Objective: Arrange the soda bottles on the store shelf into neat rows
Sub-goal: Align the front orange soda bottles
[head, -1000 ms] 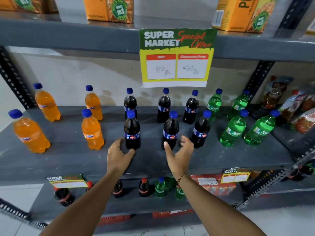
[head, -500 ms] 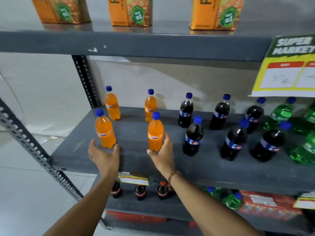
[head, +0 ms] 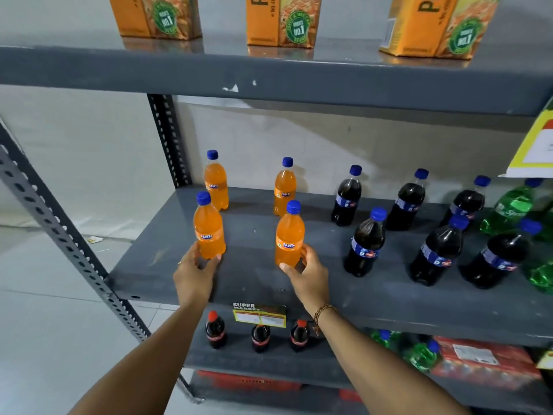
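On the grey middle shelf [head: 257, 283] stand orange Fanta bottles in two rows. My left hand [head: 194, 274] grips the base of the front left orange bottle [head: 209, 227]. My right hand [head: 308, 274] holds the base of the front right orange bottle [head: 289, 235]. Behind them stand two more orange bottles, the back left [head: 216, 182] and the back right [head: 285, 188]. To the right are dark cola bottles with blue caps, the nearest [head: 365, 244] in the front row, then green Sprite bottles [head: 510, 208] at the right edge.
The upper shelf [head: 269, 76] carries orange juice cartons [head: 282, 19]. A yellow price sign [head: 535, 151] hangs at the right. The lower shelf holds small red-capped cola bottles [head: 215, 329], green bottles [head: 419, 351] and a red pack. A perforated upright post [head: 59, 235] stands at the left.
The view has swung left from the cola bottles to the orange ones. Both hands, open before, have closed around the bases of the two front orange bottles.
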`<state>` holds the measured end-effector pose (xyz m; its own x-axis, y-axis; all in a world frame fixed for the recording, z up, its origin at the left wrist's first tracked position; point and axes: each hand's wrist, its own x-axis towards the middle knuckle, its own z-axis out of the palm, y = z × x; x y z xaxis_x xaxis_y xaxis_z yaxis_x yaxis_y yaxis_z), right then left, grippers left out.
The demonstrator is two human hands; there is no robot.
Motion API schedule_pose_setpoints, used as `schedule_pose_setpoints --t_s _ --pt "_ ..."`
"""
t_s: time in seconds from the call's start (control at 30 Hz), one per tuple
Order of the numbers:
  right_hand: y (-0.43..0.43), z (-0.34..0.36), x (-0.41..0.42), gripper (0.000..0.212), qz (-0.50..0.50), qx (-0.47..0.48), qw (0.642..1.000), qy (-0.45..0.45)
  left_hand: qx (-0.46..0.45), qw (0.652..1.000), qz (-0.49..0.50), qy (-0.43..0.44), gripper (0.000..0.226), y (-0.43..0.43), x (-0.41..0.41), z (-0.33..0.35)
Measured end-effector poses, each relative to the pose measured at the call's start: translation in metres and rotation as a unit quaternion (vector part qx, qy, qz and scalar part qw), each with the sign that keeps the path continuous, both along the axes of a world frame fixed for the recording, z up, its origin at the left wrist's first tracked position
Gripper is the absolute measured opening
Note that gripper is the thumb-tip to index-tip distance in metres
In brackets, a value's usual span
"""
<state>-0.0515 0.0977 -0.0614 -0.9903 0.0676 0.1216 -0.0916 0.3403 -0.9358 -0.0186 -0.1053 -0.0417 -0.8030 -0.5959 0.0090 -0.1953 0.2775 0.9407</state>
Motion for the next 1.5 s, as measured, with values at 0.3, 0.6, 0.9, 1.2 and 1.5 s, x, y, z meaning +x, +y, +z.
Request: schedule_pose_setpoints --t_s 0.3,0.6,0.9,1.2,1.5 --pt "0.006 0.002 0.005 0.07 -0.019 0.02 0.999 -0.021 -0.007 1.0 0.02 -0.006 0.06 0.002 -0.001 -0.007" --pt "0.072 -0.003 0.048 0.014 -0.108 -0.011 0.987 0.118 -0.045 0.99 -0.03 0.128 0.022 0.113 0.033 0.005" --pt "0.267 0.002 0.059 0.019 -0.386 0.042 0.912 0.131 -0.054 0.937 -0.333 0.088 0.014 0.294 0.031 0.011" --pt "0.409 0.02 0.028 0.073 -0.422 0.034 0.905 0.043 0.06 0.899 -0.433 -0.01 0.072 0.43 -0.004 0.037" --pt "0.441 0.019 0.006 0.043 -0.318 -0.025 0.947 0.029 -0.031 0.944 -0.329 0.026 0.083 0.466 -0.028 0.051"
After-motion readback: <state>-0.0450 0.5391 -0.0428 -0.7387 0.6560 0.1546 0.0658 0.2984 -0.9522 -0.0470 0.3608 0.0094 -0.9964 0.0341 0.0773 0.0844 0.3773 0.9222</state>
